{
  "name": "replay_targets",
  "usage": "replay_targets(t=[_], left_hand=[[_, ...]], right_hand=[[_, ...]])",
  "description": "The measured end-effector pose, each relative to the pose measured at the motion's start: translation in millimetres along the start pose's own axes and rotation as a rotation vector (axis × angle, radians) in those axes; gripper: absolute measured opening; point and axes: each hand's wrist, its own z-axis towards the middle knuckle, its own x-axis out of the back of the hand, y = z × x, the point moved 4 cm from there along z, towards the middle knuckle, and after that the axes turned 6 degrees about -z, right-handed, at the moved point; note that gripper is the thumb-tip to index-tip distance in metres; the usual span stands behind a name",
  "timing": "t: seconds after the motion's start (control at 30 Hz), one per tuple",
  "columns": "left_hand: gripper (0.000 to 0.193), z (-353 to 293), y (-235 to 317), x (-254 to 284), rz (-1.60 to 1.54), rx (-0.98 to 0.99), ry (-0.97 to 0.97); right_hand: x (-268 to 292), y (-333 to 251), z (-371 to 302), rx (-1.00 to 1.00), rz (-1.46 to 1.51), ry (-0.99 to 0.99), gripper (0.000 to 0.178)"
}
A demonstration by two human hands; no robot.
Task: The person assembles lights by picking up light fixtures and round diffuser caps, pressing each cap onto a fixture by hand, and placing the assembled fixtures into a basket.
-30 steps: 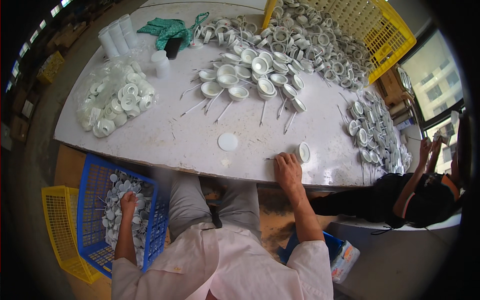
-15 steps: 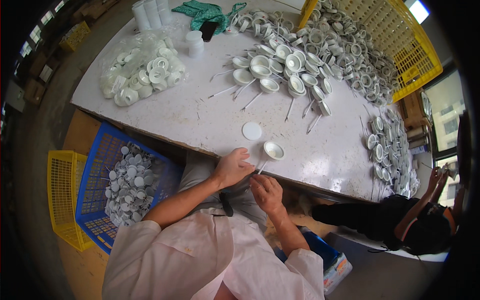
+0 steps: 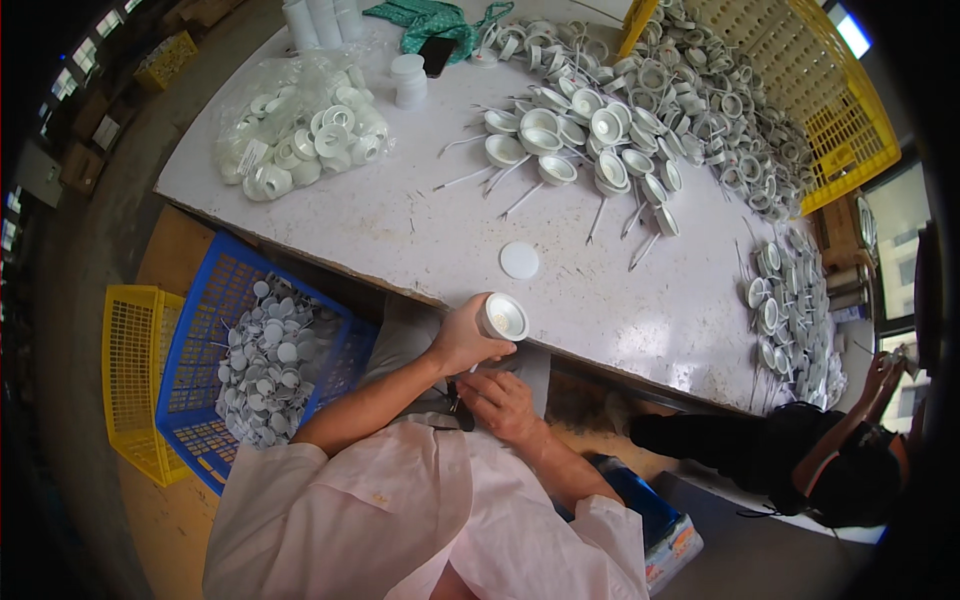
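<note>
My left hand [image 3: 468, 338] is wrapped round a round white downlight housing [image 3: 505, 318] at the table's near edge, its open, pale-lined face turned up. Just below, my right hand [image 3: 502, 402] is closed, its fingertips pinching what looks like the housing's white cable [image 3: 473, 368], of which only a short bit shows. A flat white disc [image 3: 519, 260] lies on the table just beyond my left hand. Further off is a group of similar white housings [image 3: 541, 140] with cables trailing toward me.
A clear bag of white rings [image 3: 330, 140] lies at the far left, beside a stack of white discs [image 3: 409, 85]. Heaped rings [image 3: 690, 90] spill from a yellow crate [image 3: 840, 110]. Left of me, a blue basket [image 3: 185, 385] holds discs. A person [image 3: 790, 460] works at right.
My left hand has taken hold of the housing, which has been drawn off the table toward me and to the left. My right hand has moved left and nearer my body.
</note>
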Motion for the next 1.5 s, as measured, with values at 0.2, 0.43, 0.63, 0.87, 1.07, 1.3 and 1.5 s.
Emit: replay_targets(t=[0.2,0.43,0.63,0.87,1.07,1.3,1.5], left_hand=[[0.069,-8.6,-3.6,42.6,0.016,-0.402,0.167],[0.072,-25.0,20.7,44.7,0.076,-0.515,0.214],[0.071,-34.1,20.7,54.7,0.020,-0.530,0.212],[0.069,-30.8,18.3,57.2,0.038,-0.566,0.218],[0.068,-31.1,14.8,52.7,-0.002,-0.595,0.228],[0.075,-30.4,7.0,49.4,0.071,-0.560,0.207],[0.070,-23.1,-1.7,52.5,-0.040,-0.478,0.149]], right_hand=[[15.9,37.7,11.3,-0.339,0.204,0.164,0.031],[14.6,160.1,62.2,-0.804,-0.271,0.003,0.043],[-5.5,175.3,73.4,-0.907,-0.167,-0.238,0.045],[-1.7,173.4,73.1,-0.919,-0.119,-0.150,0.042],[5.6,175.7,72.3,-0.905,-0.131,-0.238,0.041],[-0.3,195.9,48.0,-1.013,0.414,-0.038,0.024],[2.5,170.3,43.4,-1.142,0.945,0.205,0.013]])
